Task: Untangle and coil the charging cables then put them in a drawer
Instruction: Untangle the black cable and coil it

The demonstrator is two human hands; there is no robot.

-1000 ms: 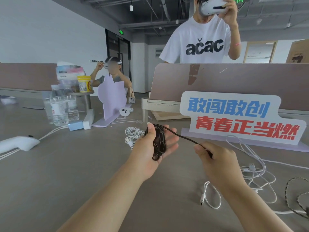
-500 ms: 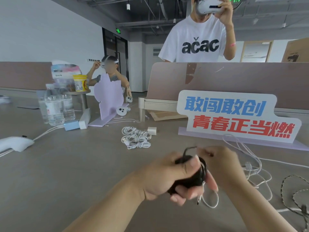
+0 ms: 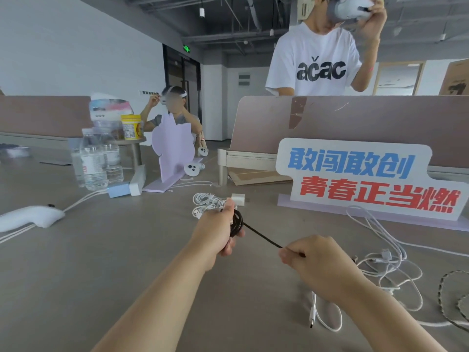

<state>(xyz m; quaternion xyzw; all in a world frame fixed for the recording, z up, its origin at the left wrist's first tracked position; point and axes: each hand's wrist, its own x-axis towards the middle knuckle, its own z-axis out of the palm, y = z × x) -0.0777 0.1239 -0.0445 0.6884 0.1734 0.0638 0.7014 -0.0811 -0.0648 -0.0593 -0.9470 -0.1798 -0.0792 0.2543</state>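
Thin black charging cable [image 3: 237, 223] half coiled, its tail stretched taut above the grey surface [image 3: 127, 250].
Left hand [image 3: 215, 232] grips the loops and right hand [image 3: 314, 262] pinches the tail; a harder pull could drag loops loose. Tangled white cables [image 3: 388, 265] just beside the right hand may snag. No drawer shows.

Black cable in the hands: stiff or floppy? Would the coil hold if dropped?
Probably floppy: the black cable bends into tight loops in the left hand. The stretch to the right hand looks straight only because it is pulled taut. Let go, the loops would likely spring apart.
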